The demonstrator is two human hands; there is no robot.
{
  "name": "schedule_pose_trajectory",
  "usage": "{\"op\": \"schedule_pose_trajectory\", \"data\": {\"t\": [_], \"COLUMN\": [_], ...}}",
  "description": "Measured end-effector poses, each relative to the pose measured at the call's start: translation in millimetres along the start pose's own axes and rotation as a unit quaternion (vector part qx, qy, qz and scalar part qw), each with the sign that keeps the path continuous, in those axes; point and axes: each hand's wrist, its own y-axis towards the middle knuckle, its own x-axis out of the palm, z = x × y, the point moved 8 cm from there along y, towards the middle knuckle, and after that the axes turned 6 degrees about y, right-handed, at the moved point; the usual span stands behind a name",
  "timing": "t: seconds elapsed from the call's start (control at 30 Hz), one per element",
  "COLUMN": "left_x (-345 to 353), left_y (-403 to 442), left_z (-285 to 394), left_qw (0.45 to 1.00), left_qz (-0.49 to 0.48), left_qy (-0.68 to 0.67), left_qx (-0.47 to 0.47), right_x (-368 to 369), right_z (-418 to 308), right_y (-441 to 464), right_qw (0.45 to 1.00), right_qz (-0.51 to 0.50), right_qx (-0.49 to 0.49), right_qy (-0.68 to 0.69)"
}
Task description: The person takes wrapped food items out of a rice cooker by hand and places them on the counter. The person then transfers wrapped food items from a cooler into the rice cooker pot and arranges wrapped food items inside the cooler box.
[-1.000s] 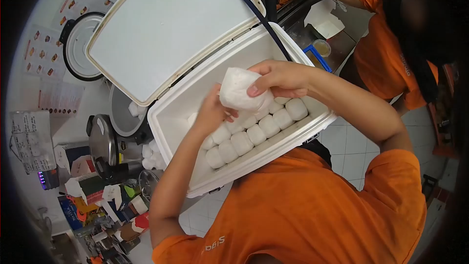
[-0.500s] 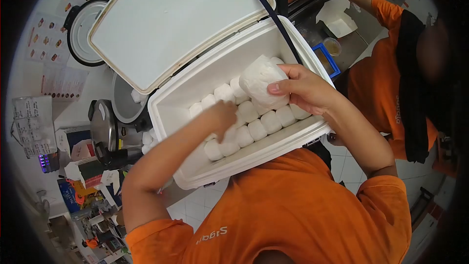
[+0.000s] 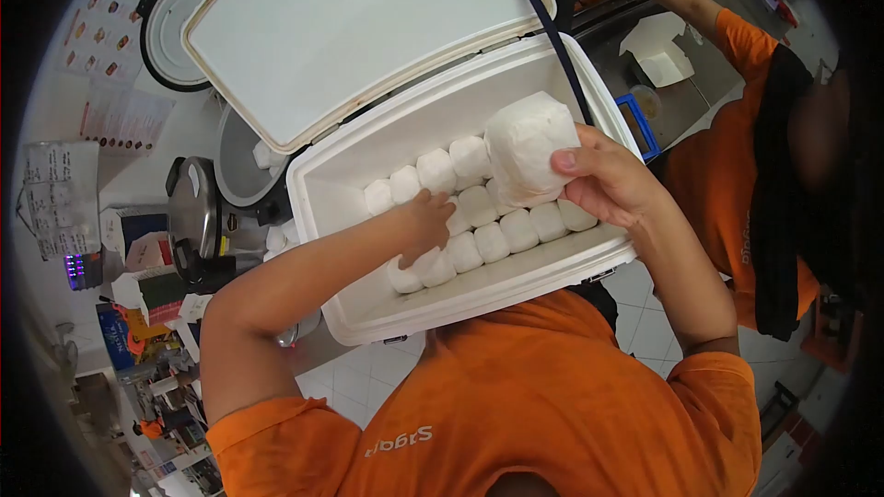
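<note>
In my right hand (image 3: 608,175) is a white wrapped bundle (image 3: 529,147), held up over the right half of a white cooler box (image 3: 318,193). My thumb lies across its near side, and most of the other fingers are hidden behind it. My left hand (image 3: 426,225) is inside the box, fingers apart and pointing down at the rows of smaller-looking white wrapped bundles (image 3: 491,241). It seems to touch those beneath it, though the fingertips are partly hidden. The bundles sit side by side in several rows along the box floor.
The box's lid (image 3: 368,28) stands open behind, with a dark strap (image 3: 548,23) at its right. A metal pot (image 3: 241,161) and a dark cooker (image 3: 195,212) are at the left. A co-worker in an orange shirt (image 3: 704,193) stands at the right, near an open carton (image 3: 658,51).
The view has shifted slightly. My right hand has raised the bundle a little closer to the camera. My left hand stays low over the rows, its fingers now clearer.
</note>
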Motion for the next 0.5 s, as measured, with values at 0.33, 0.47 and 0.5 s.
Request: {"op": "schedule_pose_trajectory", "data": {"t": [0.33,0.47,0.5], "left_x": [25,14,7], "left_y": [-5,-10,-19], "left_z": [-13,-19,-23], "left_qw": [0.997,0.999,1.000], "left_qz": [-0.045,0.005,0.011], "left_qy": [0.059,0.037,0.005], "left_qx": [-0.022,-0.017,-0.019], "right_x": [-5,-19,-18], "right_z": [-4,-7,-7], "right_y": [0,-3,-4], "right_qw": [0.999,0.997,0.998], "right_qz": [0.002,0.041,0.032], "right_qx": [-0.038,-0.067,-0.061], "right_qy": [0.005,0.014,0.011]}}
